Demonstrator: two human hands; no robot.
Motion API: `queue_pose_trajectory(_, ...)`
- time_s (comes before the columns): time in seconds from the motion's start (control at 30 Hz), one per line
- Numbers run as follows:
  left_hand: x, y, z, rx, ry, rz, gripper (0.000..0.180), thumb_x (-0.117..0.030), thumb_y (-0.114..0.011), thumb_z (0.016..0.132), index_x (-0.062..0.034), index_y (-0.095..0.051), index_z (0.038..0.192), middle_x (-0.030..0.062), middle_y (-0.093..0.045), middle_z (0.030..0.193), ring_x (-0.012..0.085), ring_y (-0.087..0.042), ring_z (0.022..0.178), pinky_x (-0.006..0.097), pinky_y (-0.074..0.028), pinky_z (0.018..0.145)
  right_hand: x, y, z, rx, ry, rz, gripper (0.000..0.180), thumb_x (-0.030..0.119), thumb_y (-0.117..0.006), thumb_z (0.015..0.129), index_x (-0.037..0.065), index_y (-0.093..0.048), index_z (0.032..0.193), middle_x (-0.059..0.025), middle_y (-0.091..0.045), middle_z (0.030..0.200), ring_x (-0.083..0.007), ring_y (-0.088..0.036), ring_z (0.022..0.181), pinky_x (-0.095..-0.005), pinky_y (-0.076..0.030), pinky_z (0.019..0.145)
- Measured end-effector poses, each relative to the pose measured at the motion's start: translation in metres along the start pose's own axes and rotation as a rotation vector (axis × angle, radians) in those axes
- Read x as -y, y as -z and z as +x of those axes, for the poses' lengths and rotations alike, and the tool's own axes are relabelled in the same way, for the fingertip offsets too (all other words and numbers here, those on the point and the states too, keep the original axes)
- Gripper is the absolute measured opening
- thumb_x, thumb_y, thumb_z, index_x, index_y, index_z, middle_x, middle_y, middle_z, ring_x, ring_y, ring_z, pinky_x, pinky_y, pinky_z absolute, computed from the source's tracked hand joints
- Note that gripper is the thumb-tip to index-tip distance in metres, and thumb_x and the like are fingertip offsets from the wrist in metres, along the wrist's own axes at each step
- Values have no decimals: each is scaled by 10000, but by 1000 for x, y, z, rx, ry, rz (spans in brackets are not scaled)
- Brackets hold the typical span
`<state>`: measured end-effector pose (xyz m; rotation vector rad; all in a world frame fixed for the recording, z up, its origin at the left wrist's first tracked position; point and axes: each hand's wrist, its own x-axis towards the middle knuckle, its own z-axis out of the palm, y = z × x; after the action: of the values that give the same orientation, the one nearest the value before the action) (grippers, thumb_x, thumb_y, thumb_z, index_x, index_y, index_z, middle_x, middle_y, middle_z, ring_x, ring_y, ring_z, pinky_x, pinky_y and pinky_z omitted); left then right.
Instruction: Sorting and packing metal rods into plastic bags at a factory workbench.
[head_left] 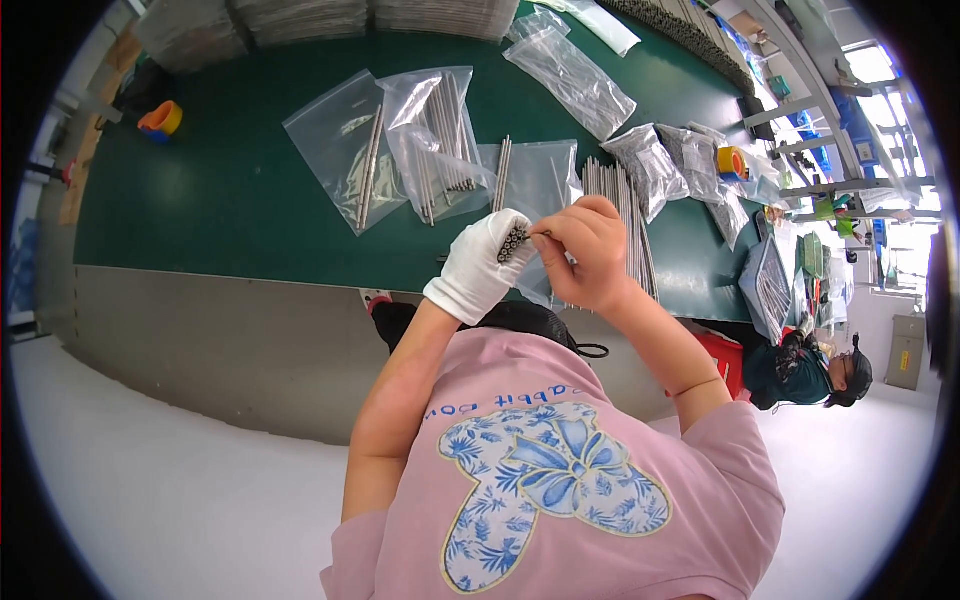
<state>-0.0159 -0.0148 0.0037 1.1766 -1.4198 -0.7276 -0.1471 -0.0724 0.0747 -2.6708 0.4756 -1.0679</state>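
My left hand (474, 268), in a white glove, is closed round a bundle of thin metal tubes (511, 243), their hollow ends facing up toward me. Bare, my right hand (590, 255) pinches thumb and forefinger together right beside those ends; a small dark sliver shows at the fingertips, too small to name. Just beyond the glove, a few metal rods (502, 172) lie on a clear plastic bag (543, 175). Beside my right hand, a row of many metal rods (612, 183) rests on the green table, partly hidden by that hand.
More rods sit in a clear bag (440, 120) and on another bag (335, 125) farther left. Filled bags (648, 170) lie at the right, near a tape roll (732, 163). Another tape roll (160, 121) stands far left on the green table (230, 180). A person (800, 372) is at right.
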Motion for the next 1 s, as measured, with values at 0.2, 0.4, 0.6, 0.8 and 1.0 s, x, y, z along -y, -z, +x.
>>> queue_pose_trajectory(0.2, -1, -1, -1, -8, -11, -11, 160, -125, -614, 767, -58, -504, 861, 138, -546, 746, 330, -532, 667, 361, -434, 581, 2, -4, 1, -50, -21, -44, 77, 27, -616, 669, 69, -565, 709, -31, -539, 581, -195, -496, 483, -296, -387, 564)
queue_pose_trajectory(0.4, 4, -2, -1, -5, -9, -9, 158, -135, -612, 772, -58, -508, 865, 139, -549, 750, 334, -532, 670, 365, -433, 581, 0, -6, 0, -29, -57, 7, 72, 23, -613, 677, 66, -562, 705, -31, -537, 576, -199, -490, 477, -299, -382, 558)
queue_pose_trajectory(0.6, 1, 0, 1, -10, -13, -2, 164, -130, -616, 765, -60, -510, 869, 139, -547, 752, 334, -532, 676, 363, -433, 588, -3, -7, 4, -20, -26, 20, 78, 25, -617, 656, 64, -568, 702, -25, -534, 572, -196, -486, 473, -299, -370, 542)
queue_pose_trajectory(0.8, -1, 0, 1, 0, -18, -14, 172, -116, -617, 759, -55, -512, 880, 138, -547, 756, 332, -535, 685, 363, -434, 594, -3, -6, 1, -25, 24, 11, 83, 27, -618, 643, 65, -575, 703, -26, -532, 569, -192, -486, 475, -300, -368, 539)
queue_pose_trajectory(1.0, -6, -4, -5, 9, 18, -24, 163, -98, -613, 754, -53, -515, 877, 141, -553, 768, 329, -540, 695, 358, -436, 601, -2, -5, -7, -19, 0, 17, 71, 33, -621, 655, 64, -577, 702, -24, -535, 567, -190, -490, 477, -296, -378, 555)
